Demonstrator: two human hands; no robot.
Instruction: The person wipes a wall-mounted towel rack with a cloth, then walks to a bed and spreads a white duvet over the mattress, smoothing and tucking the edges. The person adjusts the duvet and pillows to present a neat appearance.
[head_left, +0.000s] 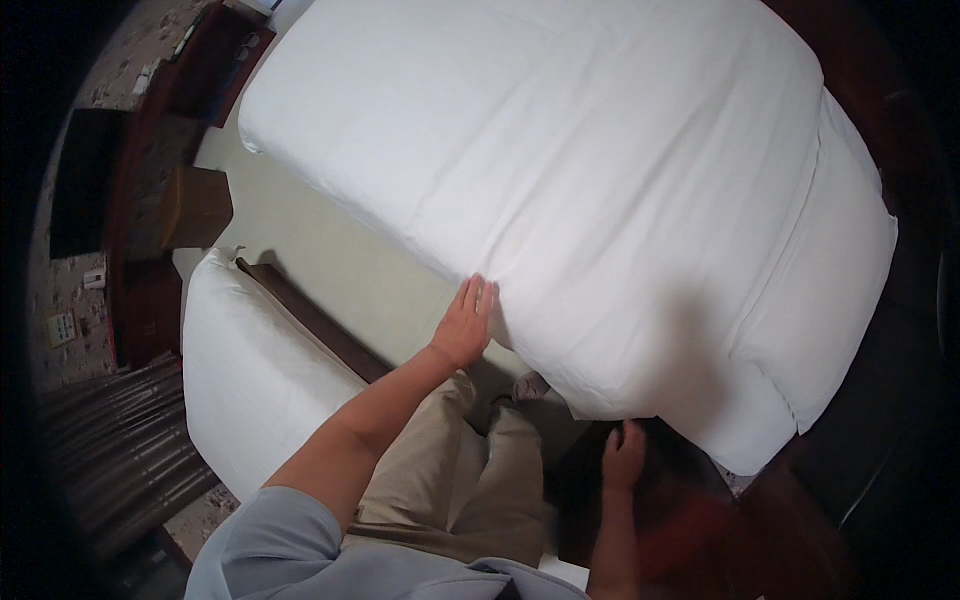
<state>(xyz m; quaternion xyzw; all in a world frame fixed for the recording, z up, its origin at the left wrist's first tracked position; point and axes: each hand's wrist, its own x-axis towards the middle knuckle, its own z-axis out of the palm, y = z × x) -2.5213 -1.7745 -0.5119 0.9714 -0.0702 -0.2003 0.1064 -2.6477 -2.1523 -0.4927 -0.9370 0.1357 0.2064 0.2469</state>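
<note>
A large bed under a white duvet (540, 150) lies before me, with shallow creases running across it. My left hand (466, 321) rests its extended fingertips on the duvet's near side edge, palm down. Low beside the bed, my right hand (624, 454) hangs just below the duvet's hem, slightly blurred. A small gap shows between its thumb and fingers, and nothing is visible in it. At the right end, a white pillow-like bulge (817, 300) lies beyond a fold line in the bedding.
Behind me stands a second white-covered bed (255, 360) with a dark side rail (315, 315). Pale floor (352, 255) runs between the beds. A brown box-shaped stool (199, 206), a dark red desk (161, 142) and a television (90, 184) line the left. A dark red cabinet (787, 525) stands at lower right.
</note>
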